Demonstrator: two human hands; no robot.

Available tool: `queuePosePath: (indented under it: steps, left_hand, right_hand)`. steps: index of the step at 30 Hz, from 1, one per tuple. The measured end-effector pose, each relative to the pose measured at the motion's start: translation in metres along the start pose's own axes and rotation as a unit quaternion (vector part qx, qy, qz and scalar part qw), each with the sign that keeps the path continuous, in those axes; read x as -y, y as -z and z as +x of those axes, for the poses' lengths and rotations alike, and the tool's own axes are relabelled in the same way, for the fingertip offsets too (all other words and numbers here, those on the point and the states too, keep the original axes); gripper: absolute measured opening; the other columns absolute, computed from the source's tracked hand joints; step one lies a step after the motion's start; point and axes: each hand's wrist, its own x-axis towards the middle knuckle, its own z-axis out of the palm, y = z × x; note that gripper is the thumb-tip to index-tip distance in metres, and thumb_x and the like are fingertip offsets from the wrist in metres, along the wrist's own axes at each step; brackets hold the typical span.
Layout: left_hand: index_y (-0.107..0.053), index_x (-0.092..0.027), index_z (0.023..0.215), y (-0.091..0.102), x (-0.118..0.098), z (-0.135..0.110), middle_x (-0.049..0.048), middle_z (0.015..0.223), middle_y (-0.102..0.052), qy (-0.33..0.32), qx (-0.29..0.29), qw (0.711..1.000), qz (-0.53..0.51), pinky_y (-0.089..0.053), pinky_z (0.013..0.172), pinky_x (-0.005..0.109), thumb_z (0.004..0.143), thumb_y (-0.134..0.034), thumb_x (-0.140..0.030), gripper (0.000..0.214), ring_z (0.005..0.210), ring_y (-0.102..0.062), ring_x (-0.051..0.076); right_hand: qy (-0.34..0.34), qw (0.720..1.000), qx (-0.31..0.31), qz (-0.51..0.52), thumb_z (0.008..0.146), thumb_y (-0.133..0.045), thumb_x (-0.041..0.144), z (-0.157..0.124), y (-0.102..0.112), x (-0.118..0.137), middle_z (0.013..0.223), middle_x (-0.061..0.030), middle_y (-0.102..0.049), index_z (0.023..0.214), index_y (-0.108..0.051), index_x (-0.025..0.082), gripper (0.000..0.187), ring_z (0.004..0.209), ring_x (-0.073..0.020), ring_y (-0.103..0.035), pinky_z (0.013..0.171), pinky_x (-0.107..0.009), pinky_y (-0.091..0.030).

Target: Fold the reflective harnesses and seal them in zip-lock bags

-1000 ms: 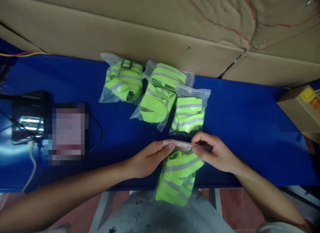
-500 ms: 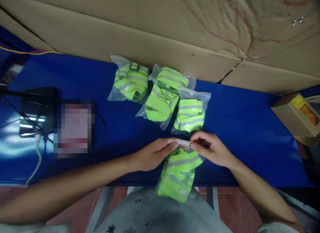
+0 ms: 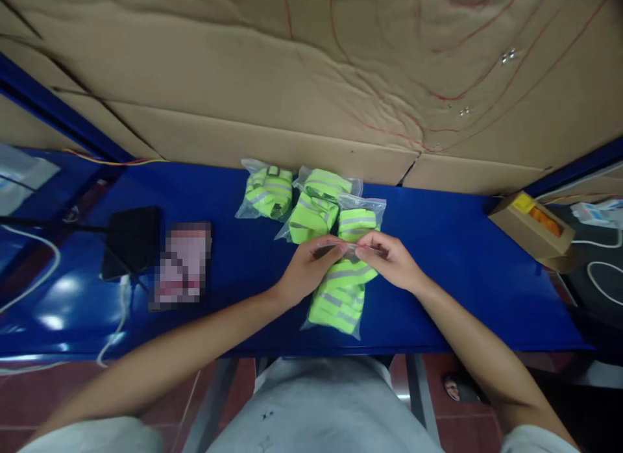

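Note:
A clear plastic bag with a folded neon-green reflective strap inside lies on the blue table in front of me. My left hand pinches the left end of the bag's top strip, fingers closed. My right hand pinches the right end of the same strip. Just behind my hands lie three more bagged straps: one on the left, one in the middle and one on the right, partly hidden by my fingers.
Cardboard sheets rise behind the table. A black device with white cables and a blurred card lie at the left. A small cardboard box sits at the right edge. My lap shows below the table's front edge.
The view has pulled back and tilted up, showing more table. Both hands have moved the bag forward onto the table, and their pinching fingers now sit closer together on its top strip.

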Motion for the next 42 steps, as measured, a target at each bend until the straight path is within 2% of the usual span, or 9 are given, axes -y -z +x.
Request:
queuePosePath:
  steps: [6, 13, 21, 24, 28, 32, 35, 38, 42]
  left_hand:
    - [-0.077, -0.018, 0.092, 0.006, 0.013, -0.001, 0.0055, 0.095, -0.078, -0.006, -0.052, 0.998, -0.023, -0.052, 0.088, 0.031, 0.081, -0.081, -0.052, 0.036, 0.094, -0.069, 0.022]
    - [-0.08, -0.015, 0.091, 0.009, 0.004, -0.003, 0.0079, 0.09, -0.08, 0.02, 0.011, 0.998, -0.052, -0.053, 0.089, 0.034, 0.076, -0.086, -0.046, 0.035, 0.089, -0.072, 0.023]
    - [-0.079, -0.017, 0.087, 0.008, 0.013, -0.003, 0.0038, 0.086, -0.078, -0.008, -0.003, 0.999, -0.048, -0.05, 0.084, 0.03, 0.075, -0.087, -0.046, 0.032, 0.086, -0.069, 0.02]
    - [-0.081, -0.018, 0.093, 0.012, 0.014, 0.002, 0.0055, 0.097, -0.08, 0.01, 0.036, 0.997, -0.061, -0.05, 0.094, 0.033, 0.079, -0.084, -0.048, 0.034, 0.097, -0.071, 0.023]
    - [-0.081, -0.017, 0.109, 0.02, 0.01, 0.012, 0.0104, 0.118, -0.079, 0.061, 0.133, 0.984, -0.106, -0.044, 0.111, 0.04, 0.08, -0.081, -0.056, 0.049, 0.119, -0.068, 0.03]
    - [-0.08, -0.015, 0.115, 0.025, 0.002, 0.016, 0.0147, 0.131, -0.073, 0.103, 0.214, 0.958, -0.162, -0.04, 0.118, 0.043, 0.075, -0.083, -0.063, 0.063, 0.134, -0.061, 0.035]
    - [-0.078, -0.013, 0.12, 0.026, 0.001, 0.016, 0.0165, 0.138, -0.069, 0.124, 0.246, 0.944, -0.183, -0.042, 0.117, 0.043, 0.075, -0.08, -0.068, 0.07, 0.14, -0.056, 0.036]
    - [-0.076, -0.015, 0.124, 0.023, 0.013, 0.018, 0.0156, 0.141, -0.067, 0.134, 0.223, 0.946, -0.193, -0.048, 0.11, 0.042, 0.079, -0.076, -0.069, 0.07, 0.138, -0.057, 0.035]
    - [-0.077, -0.019, 0.117, 0.016, 0.039, 0.02, 0.0116, 0.129, -0.074, 0.121, 0.135, 0.964, -0.193, -0.053, 0.1, 0.038, 0.079, -0.079, -0.066, 0.061, 0.123, -0.066, 0.031]
  right_hand:
    - [0.014, 0.997, -0.076, 0.013, 0.087, -0.07, 0.061, -0.003, -0.011, -0.015, 0.064, 0.0028, -0.052, 0.078, -0.06, 0.019, 0.044, 0.058, -0.0101, -0.042, 0.057, -0.025, -0.035]
    - [0.069, 0.992, -0.109, -0.002, 0.087, -0.073, 0.054, -0.016, -0.015, -0.01, 0.071, -0.0009, -0.063, 0.079, -0.066, 0.019, 0.037, 0.063, -0.0125, -0.05, 0.061, -0.027, -0.039]
    - [0.061, 0.991, -0.113, 0.034, 0.082, -0.077, 0.054, -0.009, -0.021, -0.023, 0.072, -0.0012, -0.065, 0.081, -0.07, 0.02, 0.035, 0.064, -0.0139, -0.054, 0.06, -0.027, -0.042]
    - [0.038, 0.99, -0.122, 0.06, 0.079, -0.08, 0.053, -0.007, -0.019, -0.024, 0.068, -0.0001, -0.064, 0.08, -0.071, 0.02, 0.034, 0.059, -0.0125, -0.052, 0.056, -0.026, -0.041]
    - [-0.004, 0.984, -0.15, 0.095, 0.08, -0.079, 0.055, -0.004, -0.013, -0.027, 0.062, 0.0021, -0.059, 0.081, -0.07, 0.021, 0.035, 0.051, -0.0107, -0.046, 0.048, -0.025, -0.036]
    - [-0.028, 0.982, -0.155, 0.102, 0.079, -0.077, 0.06, -0.001, -0.01, -0.031, 0.064, 0.0008, -0.061, 0.082, -0.068, 0.021, 0.04, 0.049, -0.0116, -0.047, 0.043, -0.025, -0.037]
    - [-0.021, 0.984, -0.161, 0.069, 0.081, -0.074, 0.062, -0.001, -0.007, -0.032, 0.06, 0.0012, -0.059, 0.082, -0.069, 0.02, 0.042, 0.046, -0.0116, -0.044, 0.042, -0.026, -0.034]
    - [0.017, 0.981, -0.191, 0.01, 0.083, -0.074, 0.059, -0.001, -0.006, -0.034, 0.067, -0.0002, -0.064, 0.082, -0.07, 0.02, 0.04, 0.056, -0.0125, -0.05, 0.053, -0.027, -0.04]
    - [0.059, 0.975, -0.209, -0.056, 0.09, -0.066, 0.057, 0.0, -0.011, -0.037, 0.071, -0.0001, -0.065, 0.083, -0.068, 0.02, 0.038, 0.063, -0.0128, -0.053, 0.062, -0.027, -0.041]
